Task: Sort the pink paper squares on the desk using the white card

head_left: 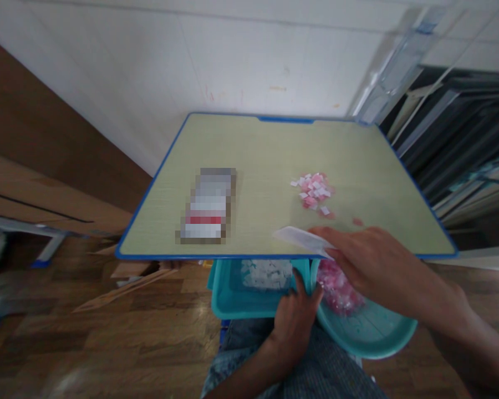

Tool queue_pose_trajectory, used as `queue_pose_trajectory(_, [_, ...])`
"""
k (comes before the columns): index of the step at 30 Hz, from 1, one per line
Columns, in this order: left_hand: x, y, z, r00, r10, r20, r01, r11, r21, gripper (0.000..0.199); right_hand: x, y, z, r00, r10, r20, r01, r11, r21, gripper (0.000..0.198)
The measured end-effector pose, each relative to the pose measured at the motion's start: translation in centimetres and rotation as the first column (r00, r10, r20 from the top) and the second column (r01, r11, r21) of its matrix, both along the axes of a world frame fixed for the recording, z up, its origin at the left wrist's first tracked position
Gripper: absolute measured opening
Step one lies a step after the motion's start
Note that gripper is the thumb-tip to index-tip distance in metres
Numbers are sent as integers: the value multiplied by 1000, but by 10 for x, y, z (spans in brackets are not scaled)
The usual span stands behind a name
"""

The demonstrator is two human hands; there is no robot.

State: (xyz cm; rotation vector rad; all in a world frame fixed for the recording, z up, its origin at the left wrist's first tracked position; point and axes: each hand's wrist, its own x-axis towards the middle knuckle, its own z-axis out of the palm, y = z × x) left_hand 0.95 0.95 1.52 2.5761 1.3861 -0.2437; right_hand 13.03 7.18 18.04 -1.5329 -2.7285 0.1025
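My right hand is closed on a thin, whitish translucent piece that looks like a small plastic bag, held just above the table's near edge. Beyond it on the table lies a loose heap of small pink and white pieces, with a single pink piece off to the right. Lower down, my left hand is at the inner side of a teal rectangular basin, its index finger stretched over the small white pieces inside. Its thumb points toward the round basin, and nothing shows in its fingers.
A pale folding table with a blue edge stands against the wall. A blurred-out phone-shaped object lies on its left side. A round teal basin holds pink shiny packets. Dark panels and a clear bottle stand right; cardboard is left.
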Motion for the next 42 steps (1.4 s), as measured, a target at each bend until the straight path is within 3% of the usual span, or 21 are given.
queue_pose_trajectory(4, [0,3,5,1000,-14,-16,13,999,-52,39,29,7,11,993,-95,-76,98,994,41,35])
queue_pose_trajectory(6, [0,4,4,1000,-15,-24,13,998,-68,39,45,14,14,990,-71,-123,78,996,51,32])
queue_pose_trajectory(9, [1,4,1,999,-13,-37,10,997,-80,41,58,26,9,980,94,-176,-95,995,3,36])
queue_pose_trajectory(12, [1,3,-1,999,-10,-47,6,998,-69,41,52,34,-4,973,183,-141,-188,982,-23,37])
queue_pose_trajectory(19, [-2,1,-4,1000,5,-16,-5,1000,3,42,35,33,-23,952,304,-37,-300,949,92,28])
queue_pose_trajectory(32, [1,6,-1,996,-5,-88,-5,994,-112,46,152,32,-25,978,99,-184,-100,995,6,32])
queue_pose_trajectory(36, [1,6,-1,996,7,-88,-16,995,-101,46,153,42,-23,989,-10,-147,10,1000,-2,39])
queue_pose_trajectory(42, [1,4,0,996,3,-84,-12,994,-106,46,136,54,-29,999,-37,-7,37,997,67,39])
